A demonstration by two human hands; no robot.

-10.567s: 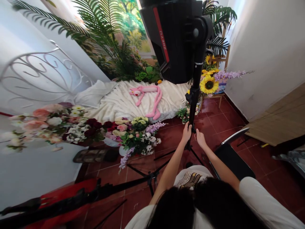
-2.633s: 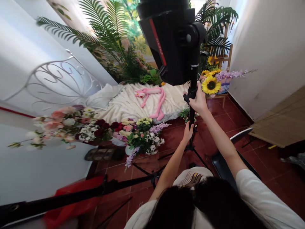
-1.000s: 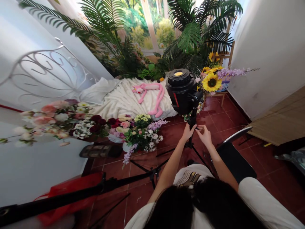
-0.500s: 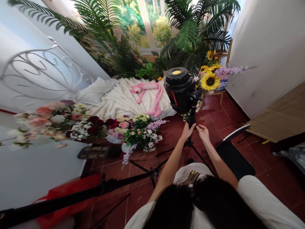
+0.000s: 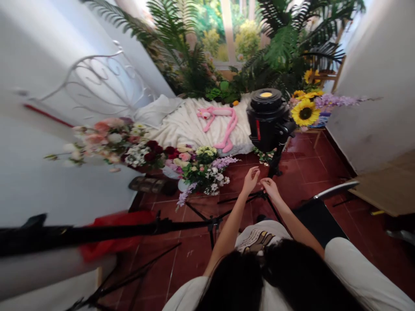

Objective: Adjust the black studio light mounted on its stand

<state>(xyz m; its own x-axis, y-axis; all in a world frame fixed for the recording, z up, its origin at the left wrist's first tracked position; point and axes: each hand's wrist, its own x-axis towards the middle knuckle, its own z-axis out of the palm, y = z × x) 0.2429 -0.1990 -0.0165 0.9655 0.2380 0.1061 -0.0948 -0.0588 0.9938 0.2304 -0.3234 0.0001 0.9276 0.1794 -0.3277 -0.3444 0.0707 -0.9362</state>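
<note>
A black studio light (image 5: 269, 116) with a yellow disc on its top end stands on a black light stand (image 5: 275, 166) in front of me. My left hand (image 5: 250, 180) is left of the stand, fingers stretched out, apart from the pole and holding nothing. Close beside it, my right hand (image 5: 270, 188) overlaps the lower pole, its fingers bent and pressed together. Whether anything small is between those fingers is hidden. The stand's legs (image 5: 253, 196) spread over the floor below both hands.
A pink plush toy (image 5: 223, 116) lies on a white furry blanket (image 5: 181, 121). Artificial flowers (image 5: 191, 166) line its near side. A black pole (image 5: 129, 231) crosses the lower left. On the right are a black folding chair (image 5: 320, 222) and sunflowers (image 5: 305, 111).
My left hand has come off the stand below the light and opened. My right hand is slightly lower. The light leans differently, and the view has shifted, moving the scene rightward.
</note>
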